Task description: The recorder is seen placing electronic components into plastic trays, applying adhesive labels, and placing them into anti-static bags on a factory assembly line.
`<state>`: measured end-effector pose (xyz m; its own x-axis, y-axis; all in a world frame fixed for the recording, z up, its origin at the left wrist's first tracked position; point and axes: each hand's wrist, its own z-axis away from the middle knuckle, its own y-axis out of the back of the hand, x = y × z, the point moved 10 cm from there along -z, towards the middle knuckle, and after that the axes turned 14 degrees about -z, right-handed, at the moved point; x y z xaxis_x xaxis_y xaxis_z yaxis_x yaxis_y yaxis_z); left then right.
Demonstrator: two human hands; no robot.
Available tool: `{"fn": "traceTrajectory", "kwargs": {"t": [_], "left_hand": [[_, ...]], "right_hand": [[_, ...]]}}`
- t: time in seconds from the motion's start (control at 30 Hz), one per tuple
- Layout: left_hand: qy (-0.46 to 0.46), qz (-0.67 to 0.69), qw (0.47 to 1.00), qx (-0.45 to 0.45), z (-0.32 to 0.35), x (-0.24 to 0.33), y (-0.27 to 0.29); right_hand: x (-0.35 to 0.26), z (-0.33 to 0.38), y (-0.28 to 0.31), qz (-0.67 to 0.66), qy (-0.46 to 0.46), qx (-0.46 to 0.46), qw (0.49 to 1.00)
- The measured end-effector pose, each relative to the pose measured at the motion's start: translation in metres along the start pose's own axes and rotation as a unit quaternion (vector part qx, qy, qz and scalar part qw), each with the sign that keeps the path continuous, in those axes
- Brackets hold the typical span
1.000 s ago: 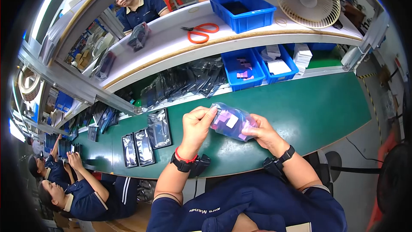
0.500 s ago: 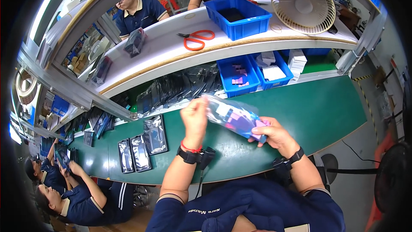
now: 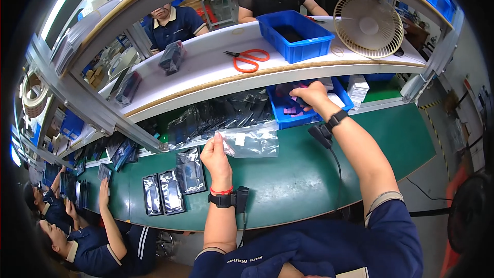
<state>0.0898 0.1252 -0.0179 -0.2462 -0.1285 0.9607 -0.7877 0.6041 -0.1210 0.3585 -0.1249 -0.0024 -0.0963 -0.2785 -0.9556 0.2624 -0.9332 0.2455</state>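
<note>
My left hand (image 3: pixel 216 159) pinches the end of a clear plastic bag (image 3: pixel 260 144), which hangs out flat to the right above the green table. A small white label shows on the bag. My right hand (image 3: pixel 313 96) reaches into a blue bin (image 3: pixel 288 120) under the shelf, its fingers curled downward over pink pieces (image 3: pixel 292 111). Something dark shows at those fingers, but I cannot make out what it is. Left of my left hand lie three black trays with glossy clear wrapping, one of them a larger tray (image 3: pixel 190 171).
Black pieces in clear bags (image 3: pixel 221 113) are heaped under the shelf. Beside the bin stand another blue bin (image 3: pixel 341 98) and a white stack (image 3: pixel 357 88). The shelf holds red-handled scissors (image 3: pixel 251 61), a blue crate (image 3: pixel 298 41) and a fan (image 3: pixel 368 24). Co-workers sit at left and opposite.
My right hand has left the bag and moved up into the blue bin. The pink and blue contents no longer show in the bag. My left hand has moved slightly left and down.
</note>
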Motion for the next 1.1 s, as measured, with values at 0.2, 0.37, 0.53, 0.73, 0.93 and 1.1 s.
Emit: {"fn": "traceTrajectory", "kwargs": {"t": [0.2, 0.37, 0.53, 0.73, 0.93, 1.1], "left_hand": [[0.029, 0.020, 0.999, 0.004, -0.003, -0.009, 0.007], [0.031, 0.019, 0.999, -0.003, 0.001, -0.002, 0.000], [0.025, 0.010, 1.000, -0.001, 0.005, 0.000, -0.001], [0.003, -0.062, 0.997, -0.036, 0.018, 0.010, -0.014], [0.064, -0.002, 0.958, -0.279, 0.096, 0.013, -0.116], [0.123, 0.005, 0.862, -0.492, 0.190, 0.012, -0.182]], "right_hand": [[0.002, -0.005, -0.060, 0.364, -0.006, -0.066, 0.929], [0.001, -0.006, -0.069, 0.423, 0.003, -0.119, 0.898], [-0.001, -0.009, -0.053, 0.370, 0.068, -0.013, 0.927], [-0.019, 0.048, -0.008, 0.112, 0.193, 0.023, 0.975], [0.017, 0.211, 0.013, -0.192, 0.225, -0.339, 0.893], [0.098, 0.267, 0.077, -0.190, 0.137, -0.310, 0.921]]}}
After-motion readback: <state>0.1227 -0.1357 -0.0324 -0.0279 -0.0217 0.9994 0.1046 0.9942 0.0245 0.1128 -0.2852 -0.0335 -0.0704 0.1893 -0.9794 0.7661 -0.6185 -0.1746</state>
